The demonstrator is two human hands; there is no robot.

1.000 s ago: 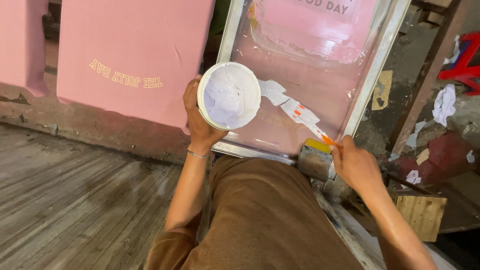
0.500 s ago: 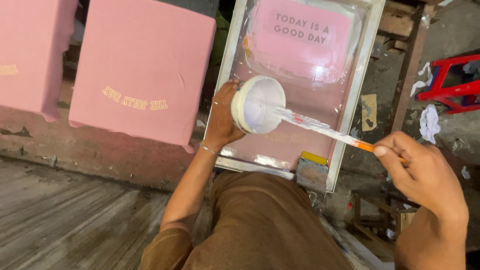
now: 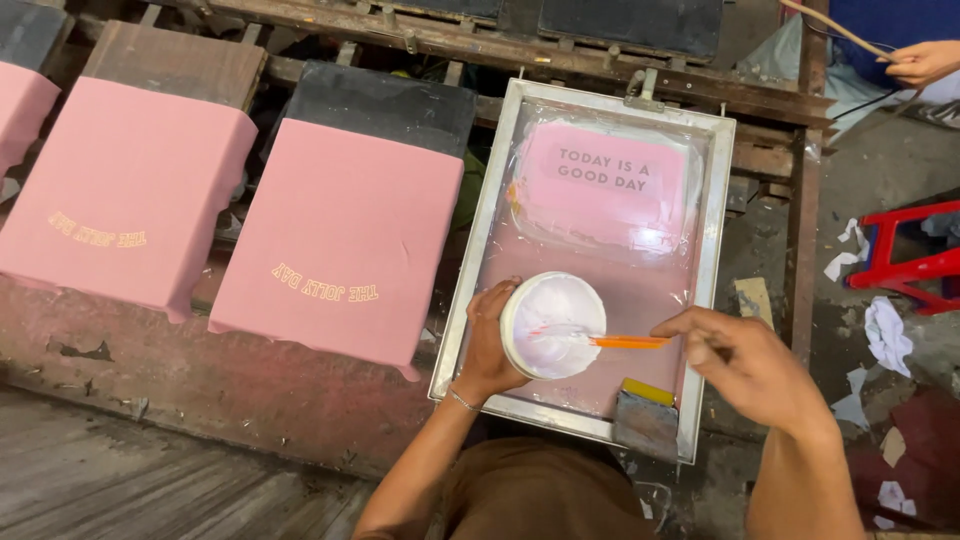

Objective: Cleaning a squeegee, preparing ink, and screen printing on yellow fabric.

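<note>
My left hand (image 3: 488, 345) grips a round white tub of white ink (image 3: 550, 325) by its left side, holding it over the lower part of a metal-framed printing screen (image 3: 708, 300). My right hand (image 3: 745, 365) pinches the end of an orange-handled stick (image 3: 628, 342) whose tip dips into the ink inside the tub. A squeegee with a yellow edge (image 3: 645, 412) rests on the screen's lower right corner, just below the stick. The screen carries a pink panel with dark lettering (image 3: 603, 180) near its top.
Pink shirts with yellow print lie on pallets to the left (image 3: 345, 240) (image 3: 125, 190). Another person's hand (image 3: 922, 62) holds a stick at the top right. A red stool (image 3: 905, 260) and crumpled paper scraps (image 3: 885, 335) are on the floor at right.
The view has tilted up and pulled back. The tub has lowered toward the screen's bottom edge, and my right hand has brought the stick in so its tip sits in the ink.
</note>
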